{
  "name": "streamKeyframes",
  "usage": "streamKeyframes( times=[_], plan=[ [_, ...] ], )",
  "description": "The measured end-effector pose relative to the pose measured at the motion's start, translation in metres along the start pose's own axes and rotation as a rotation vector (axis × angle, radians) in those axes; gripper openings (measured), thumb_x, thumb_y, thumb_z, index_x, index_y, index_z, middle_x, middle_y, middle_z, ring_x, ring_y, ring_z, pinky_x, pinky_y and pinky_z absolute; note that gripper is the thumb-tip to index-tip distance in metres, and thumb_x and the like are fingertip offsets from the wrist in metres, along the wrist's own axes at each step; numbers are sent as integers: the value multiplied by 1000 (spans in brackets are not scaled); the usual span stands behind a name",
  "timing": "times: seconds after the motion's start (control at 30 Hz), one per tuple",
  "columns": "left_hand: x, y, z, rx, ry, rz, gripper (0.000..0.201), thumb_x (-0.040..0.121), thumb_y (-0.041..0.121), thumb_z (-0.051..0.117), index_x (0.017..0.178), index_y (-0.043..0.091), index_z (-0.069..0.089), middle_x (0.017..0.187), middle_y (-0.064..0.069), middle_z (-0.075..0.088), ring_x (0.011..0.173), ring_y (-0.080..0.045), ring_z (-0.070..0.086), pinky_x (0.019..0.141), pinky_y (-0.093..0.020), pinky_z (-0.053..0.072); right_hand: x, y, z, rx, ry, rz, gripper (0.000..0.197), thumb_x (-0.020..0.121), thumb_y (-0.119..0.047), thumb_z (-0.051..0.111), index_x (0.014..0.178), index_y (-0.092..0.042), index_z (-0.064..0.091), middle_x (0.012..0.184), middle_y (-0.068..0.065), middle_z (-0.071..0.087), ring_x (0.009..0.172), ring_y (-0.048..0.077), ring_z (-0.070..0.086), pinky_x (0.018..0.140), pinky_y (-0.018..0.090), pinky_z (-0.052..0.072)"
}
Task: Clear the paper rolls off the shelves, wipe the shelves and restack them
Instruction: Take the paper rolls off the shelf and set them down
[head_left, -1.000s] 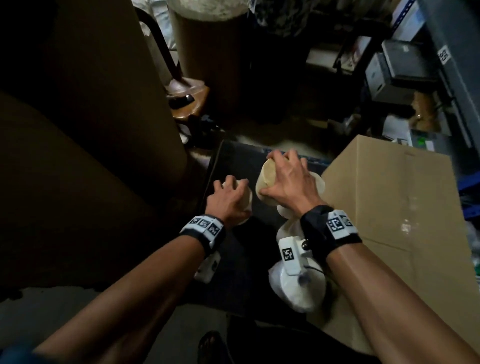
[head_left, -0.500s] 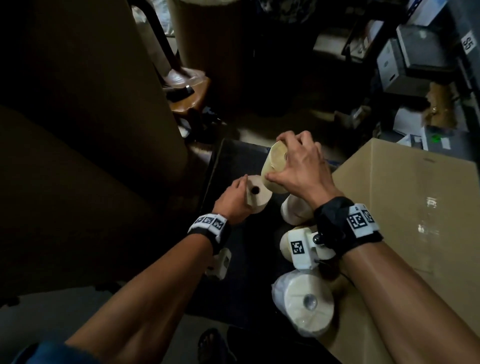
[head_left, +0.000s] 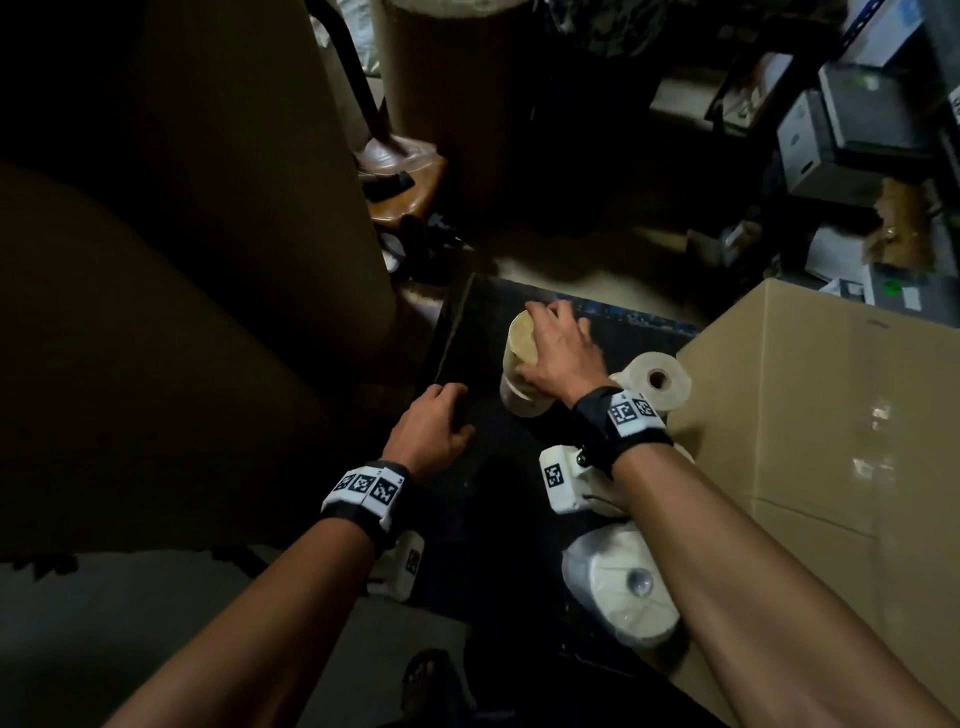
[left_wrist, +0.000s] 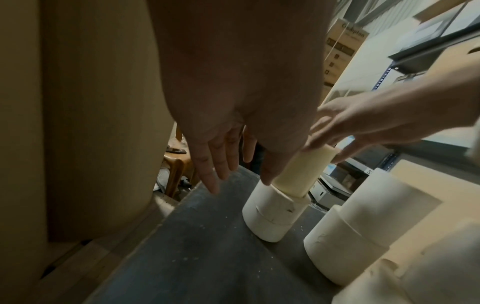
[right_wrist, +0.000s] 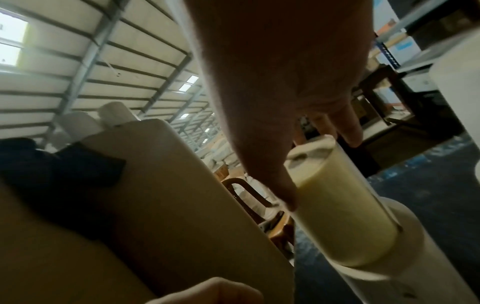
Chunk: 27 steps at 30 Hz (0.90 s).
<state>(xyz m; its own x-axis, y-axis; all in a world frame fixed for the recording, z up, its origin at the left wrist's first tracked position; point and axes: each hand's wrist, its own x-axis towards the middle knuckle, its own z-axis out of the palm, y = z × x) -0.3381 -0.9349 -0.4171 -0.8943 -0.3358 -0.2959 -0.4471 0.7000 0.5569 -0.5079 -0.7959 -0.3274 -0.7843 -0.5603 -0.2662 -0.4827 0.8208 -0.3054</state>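
Paper roll (head_left: 521, 340), yellowish, tilted atop wider white roll (left_wrist: 275, 214) on dark shelf (head_left: 467, 338). Right hand (head_left: 558, 358) fingers curl around it; left hand (head_left: 428, 434) loose, empty beside. Person should square it up before letting go, tbh.

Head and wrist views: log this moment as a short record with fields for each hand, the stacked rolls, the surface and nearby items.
right hand: grips the yellowish roll from above
yellowish roll: narrower, stands tilted on a wider white roll
left hand: fingers straight, holds nothing, beside the stack
surface: dark shelf board, dusty
other rolls: one upright with open core; one plastic-wrapped nearer the person
nearby: cardboard box to the right
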Motion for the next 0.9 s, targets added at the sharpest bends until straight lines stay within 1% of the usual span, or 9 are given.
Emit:
streamKeyframes(
  times=[0.1,0.17,0.23,0.33,0.47,0.63,0.7,0.8,0.9],
  plan=[
    [-22,0,-9,-8,4,33,56,90,35,74,141,22,53,129,-5,57,117,-29,61,99,-47,52,-38,-5,-9,20,110,20,70,85,-22,79,144,-20,41,143,10,37,130,40,41,95,57,54],
    [-40,1,-13,-11,9,64,53,91,35,74,138,22,56,126,-4,58,114,-28,62,98,-46,53,-81,-9,-4,61,152,25,68,86,-20,79,144,-19,43,141,11,40,127,39,45,98,55,53],
    [-61,2,-15,3,0,97,49,91,36,74,136,22,59,122,-4,59,112,-28,62,97,-46,53,-130,-14,12,99,167,27,58,89,-22,77,139,-16,47,136,11,45,125,36,49,101,50,50],
    [-103,2,-8,48,-53,163,47,92,37,74,134,20,61,121,-7,61,111,-28,63,96,-44,53,-207,-18,56,186,133,66,45,91,-23,74,131,-16,54,127,9,53,120,30,55,99,42,47],
    [-177,-12,21,75,-150,226,46,91,41,74,130,20,62,121,-7,64,110,-27,65,95,-41,54,-310,-13,131,285,8,211,43,90,-20,77,128,-13,57,123,11,57,118,29,56,99,38,46],
    [-271,-22,70,146,-352,254,45,90,38,73,130,20,64,124,-9,66,115,-30,64,96,-41,53,-430,1,200,388,-20,451,46,87,-20,79,127,-18,58,125,6,56,122,27,55,100,40,49],
    [-297,-16,87,170,-425,291,48,87,42,70,131,21,64,127,-8,67,117,-30,64,98,-40,53,-468,12,210,414,8,511,48,85,-20,81,127,-17,58,125,7,57,123,28,55,102,38,47],
    [-320,3,107,185,-493,376,60,80,54,60,131,23,64,126,-5,68,117,-28,65,99,-40,53,-516,30,212,436,75,596,49,85,-20,82,128,-15,59,124,10,59,124,29,53,105,37,44],
    [-334,40,119,221,-518,473,51,86,47,68,131,22,64,126,-7,68,116,-30,64,98,-41,53,-556,52,208,463,149,683,50,84,-23,83,127,-20,58,129,10,58,127,29,53,105,40,46]
  ],
)
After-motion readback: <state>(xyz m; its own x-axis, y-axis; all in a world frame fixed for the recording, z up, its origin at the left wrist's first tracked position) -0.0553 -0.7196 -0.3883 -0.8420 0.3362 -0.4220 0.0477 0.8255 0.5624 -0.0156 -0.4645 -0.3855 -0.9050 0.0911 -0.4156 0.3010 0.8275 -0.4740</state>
